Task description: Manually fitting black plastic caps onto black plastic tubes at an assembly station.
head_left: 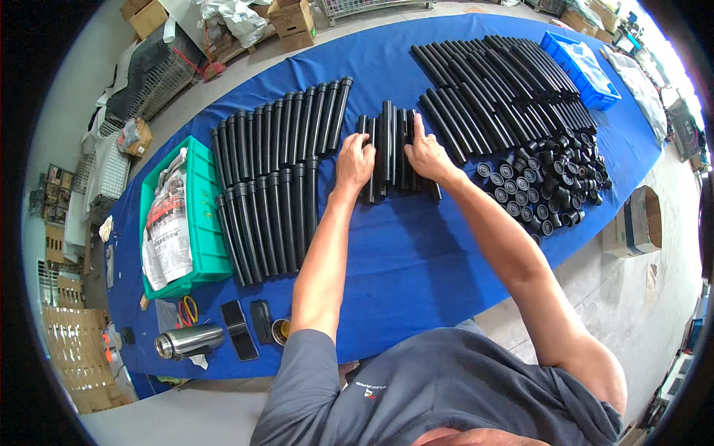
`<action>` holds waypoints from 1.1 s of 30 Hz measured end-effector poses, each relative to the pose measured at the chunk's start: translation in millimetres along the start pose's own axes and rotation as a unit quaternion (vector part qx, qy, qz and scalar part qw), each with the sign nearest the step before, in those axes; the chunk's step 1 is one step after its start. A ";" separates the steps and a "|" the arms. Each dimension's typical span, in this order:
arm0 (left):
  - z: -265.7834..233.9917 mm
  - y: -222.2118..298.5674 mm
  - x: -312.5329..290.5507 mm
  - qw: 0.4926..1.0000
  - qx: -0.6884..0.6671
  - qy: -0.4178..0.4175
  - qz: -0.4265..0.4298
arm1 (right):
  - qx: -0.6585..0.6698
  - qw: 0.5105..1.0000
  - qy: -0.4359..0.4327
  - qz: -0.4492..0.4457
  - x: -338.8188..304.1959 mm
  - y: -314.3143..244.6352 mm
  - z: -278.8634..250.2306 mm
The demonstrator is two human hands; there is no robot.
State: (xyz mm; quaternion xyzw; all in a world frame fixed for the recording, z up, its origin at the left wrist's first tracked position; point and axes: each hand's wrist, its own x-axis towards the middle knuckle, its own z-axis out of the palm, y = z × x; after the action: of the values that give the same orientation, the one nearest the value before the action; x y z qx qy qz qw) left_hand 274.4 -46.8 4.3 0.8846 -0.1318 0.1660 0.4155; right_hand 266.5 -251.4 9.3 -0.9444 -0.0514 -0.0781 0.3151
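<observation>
A small bunch of black plastic tubes [387, 145] lies on the blue cloth in front of me, their ends uneven. My left hand [355, 163] is closed at the bunch's left side, with its fingers curled against the tubes. On the opposite side my right hand [430, 156] presses in, index finger stretched along a tube and the other fingers bent around the edge. Part of the outer tubes is hidden by my fingers. To the left lie two rows of capped black tubes [279, 134]. Plain black tubes [476, 111] are spread at the far right, with a heap of black caps [532, 189] nearer me.
A green crate [212, 215] holding newspaper stands on the left. Near the front edge are a steel flask [190, 342], a phone [238, 329], a dark case [261, 321] and yellow-handled scissors [188, 310]. A blue crate [599, 97] sits at the back right.
</observation>
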 end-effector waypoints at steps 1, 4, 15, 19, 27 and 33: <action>6.2 6.0 0.5 0.999 0.020 0.044 0.007 | 0.019 1.000 -0.011 0.000 5.1 0.3 -2.2; 5.8 19.1 0.0 0.993 0.106 -0.012 -0.047 | 0.041 0.996 -0.027 0.075 10.5 -16.0 -15.1; -0.8 45.4 -39.7 0.990 0.104 -0.049 -0.078 | 0.057 0.994 -0.087 0.012 -14.2 -18.5 -17.2; -6.4 61.5 -59.8 0.989 0.105 -0.040 -0.092 | 0.091 0.990 -0.102 0.023 -35.4 -25.5 -25.9; 1.9 111.1 -122.6 0.986 0.112 -0.018 -0.122 | 0.103 0.981 -0.163 -0.006 -98.0 -17.1 -53.5; 4.5 130.9 -160.4 0.991 0.087 -0.003 -0.101 | 0.114 0.981 -0.156 -0.030 -134.7 -9.0 -64.0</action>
State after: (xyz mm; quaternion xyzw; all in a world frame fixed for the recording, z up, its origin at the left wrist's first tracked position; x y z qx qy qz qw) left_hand 80.6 -116.1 27.5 0.9266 -0.0276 0.1315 0.3513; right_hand 125.5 -289.2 40.9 -0.9011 -0.1366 0.0669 0.4060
